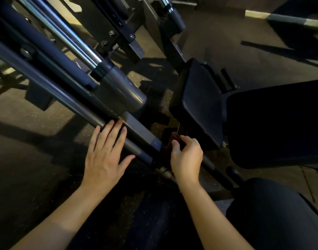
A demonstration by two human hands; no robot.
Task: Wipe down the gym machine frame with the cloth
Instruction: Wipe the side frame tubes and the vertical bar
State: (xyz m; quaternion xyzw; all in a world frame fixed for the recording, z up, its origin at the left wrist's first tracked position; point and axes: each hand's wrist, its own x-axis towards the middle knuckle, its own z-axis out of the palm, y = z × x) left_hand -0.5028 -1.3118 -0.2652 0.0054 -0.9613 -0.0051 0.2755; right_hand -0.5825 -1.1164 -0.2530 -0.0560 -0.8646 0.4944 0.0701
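Note:
A grey gym machine frame runs diagonally from the upper left down to the centre. My left hand lies flat with straight fingers, its fingertips touching the frame's lower tube. Just right of it, my right hand pinches a dark red cloth and holds it in the dim gap between the frame's end and the black padded seat. Most of the cloth is lost in shadow.
A chrome guide rod and a thick grey cylinder sit above the frame tube. A large black pad fills the right side, with my dark-trousered knee below it. The rubber floor spreads out to the left.

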